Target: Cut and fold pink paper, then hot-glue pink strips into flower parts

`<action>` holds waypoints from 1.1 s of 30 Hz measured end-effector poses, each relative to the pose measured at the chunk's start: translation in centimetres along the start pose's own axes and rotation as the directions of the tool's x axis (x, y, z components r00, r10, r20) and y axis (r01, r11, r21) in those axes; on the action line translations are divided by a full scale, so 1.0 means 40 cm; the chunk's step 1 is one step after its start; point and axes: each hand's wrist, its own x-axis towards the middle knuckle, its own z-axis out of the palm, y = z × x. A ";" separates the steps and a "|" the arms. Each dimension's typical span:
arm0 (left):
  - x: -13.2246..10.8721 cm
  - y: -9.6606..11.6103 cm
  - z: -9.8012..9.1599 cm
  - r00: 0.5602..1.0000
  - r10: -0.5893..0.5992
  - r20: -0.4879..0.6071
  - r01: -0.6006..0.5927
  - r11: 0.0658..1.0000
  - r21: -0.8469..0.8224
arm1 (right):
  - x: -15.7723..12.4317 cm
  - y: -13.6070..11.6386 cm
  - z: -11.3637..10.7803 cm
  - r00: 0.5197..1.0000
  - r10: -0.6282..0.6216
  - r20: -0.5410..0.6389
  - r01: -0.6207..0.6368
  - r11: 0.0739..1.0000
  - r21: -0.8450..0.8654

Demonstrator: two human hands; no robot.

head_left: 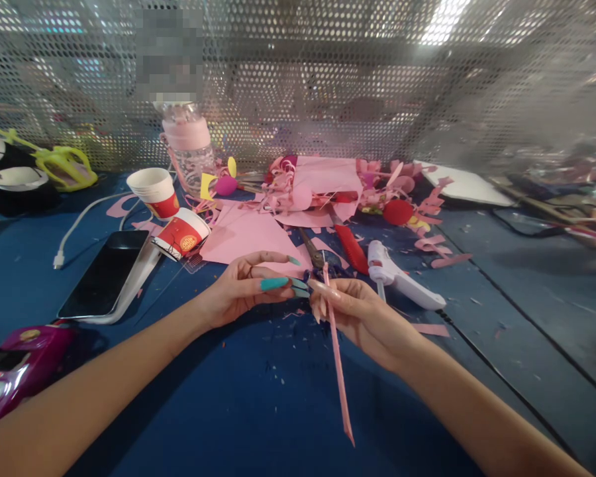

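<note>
My right hand [355, 305] is closed, with a long thin pink paper strip [338, 371] held between its fingers. The strip hangs down over the blue table, its upper end rising above my knuckles. My left hand [258, 281], with long teal nails, meets the right fingertips in a pinch; a small dark bit shows there, too small to name. Just behind my hands lie scissors [314, 252], partly hidden by the right hand. Large pink paper sheets [248, 235] spread beyond the left hand. Right of the hands lies a white glue gun [402, 281] with its cord.
Two paper cups [151, 182] and a phone [106, 273] are on the left, near a purple device [20, 371]. A bottle [186, 136] stands by the perforated metal screen [288, 86]. Pink scraps [328, 175] pile up behind a red-handled tool [351, 248].
</note>
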 end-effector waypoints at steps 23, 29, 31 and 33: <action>-0.002 0.001 -0.001 1.000 0.003 0.006 -0.003 1.000 0.008 | -0.002 -0.008 0.010 0.999 0.017 -0.042 -0.017 1.000 -0.011; -0.002 0.003 0.000 1.000 -0.001 -0.009 0.001 1.000 0.018 | 0.000 -0.005 0.005 0.999 0.021 -0.037 -0.022 0.999 -0.024; -0.001 0.003 0.000 1.000 -0.003 -0.006 0.003 1.000 0.013 | 0.000 -0.004 0.005 0.999 0.016 -0.029 -0.017 1.000 -0.017; -0.001 0.003 0.000 1.000 -0.004 -0.005 0.004 1.000 0.007 | 0.000 -0.004 0.007 1.000 0.015 -0.026 -0.015 1.000 -0.016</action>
